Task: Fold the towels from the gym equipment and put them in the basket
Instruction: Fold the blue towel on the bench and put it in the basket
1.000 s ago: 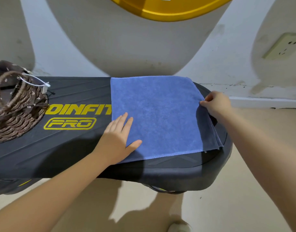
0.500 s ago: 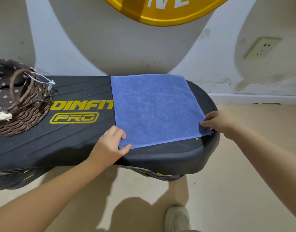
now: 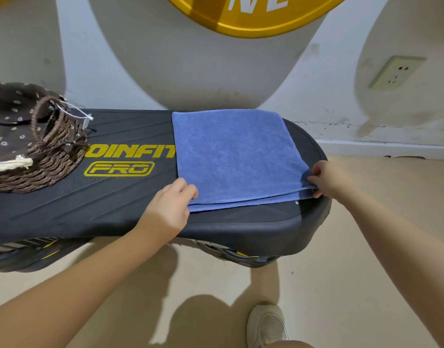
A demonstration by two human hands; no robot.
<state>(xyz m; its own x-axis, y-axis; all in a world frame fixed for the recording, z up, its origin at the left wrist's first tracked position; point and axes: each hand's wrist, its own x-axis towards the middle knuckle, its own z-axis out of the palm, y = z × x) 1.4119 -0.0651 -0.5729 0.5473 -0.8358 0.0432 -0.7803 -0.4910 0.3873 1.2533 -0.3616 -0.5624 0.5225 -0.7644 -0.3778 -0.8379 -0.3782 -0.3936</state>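
Observation:
A blue towel (image 3: 236,156), folded into layers, lies flat on the right part of a black gym board (image 3: 110,197) printed with yellow letters. My left hand (image 3: 170,204) pinches the towel's near left corner with curled fingers. My right hand (image 3: 326,179) pinches the near right corner, where the top layer is lifted a little off the layer beneath. A brown wicker basket (image 3: 40,169) with a dark flowered lining stands on the board's left end.
A grey wall with a yellow sign (image 3: 253,18) rises right behind the board. A wall socket (image 3: 396,72) is at the right. Beige floor lies below, with a white shoe (image 3: 266,325) near the bottom edge.
Both hands have slid toward me along the towel's sides to its near corners. The left hand went from lying flat to pinching. The near right corner has come up slightly.

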